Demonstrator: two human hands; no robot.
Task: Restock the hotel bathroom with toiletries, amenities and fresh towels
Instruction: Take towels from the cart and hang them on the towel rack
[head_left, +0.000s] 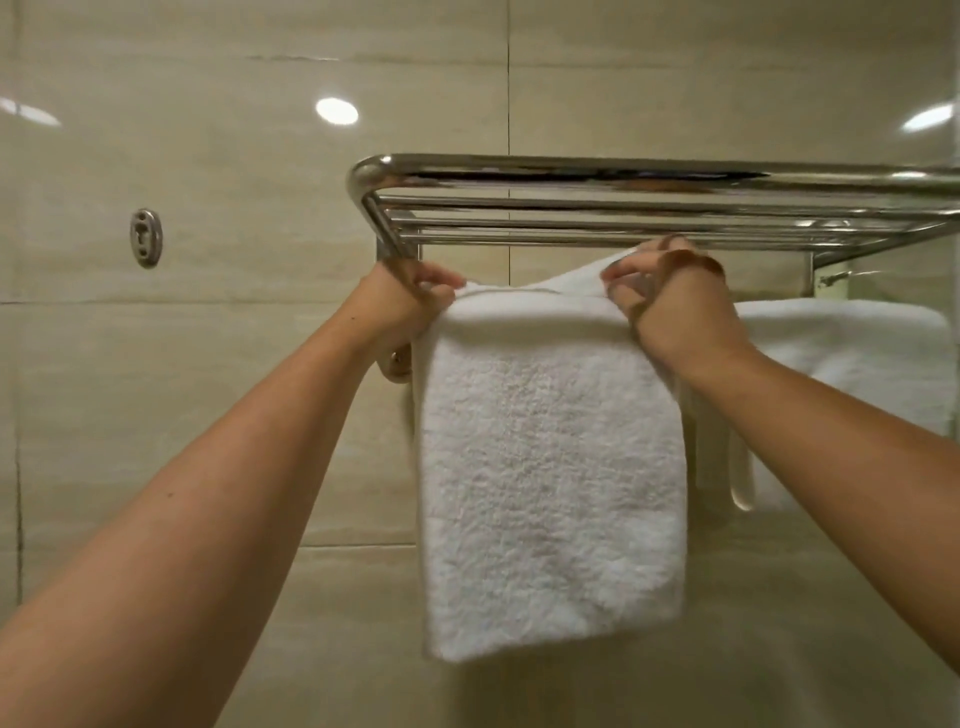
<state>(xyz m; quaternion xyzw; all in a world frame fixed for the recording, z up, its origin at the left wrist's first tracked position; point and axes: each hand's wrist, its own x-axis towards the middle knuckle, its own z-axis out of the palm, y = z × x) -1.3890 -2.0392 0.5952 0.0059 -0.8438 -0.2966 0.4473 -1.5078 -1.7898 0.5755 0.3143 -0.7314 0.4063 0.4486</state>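
I am gripping the top fold of a white towel (550, 457) with both hands: my left hand (410, 299) is pinching its left corner, my right hand (670, 296) its right. The towel is hanging over the lower bar at the left end of the chrome rack (623, 174), a second towel (852, 358) just beside it.

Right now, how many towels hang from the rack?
2. One white towel hangs mid-frame on the rack, left hand and right hand gripping its top; the second towel further right; more may be offscreen.
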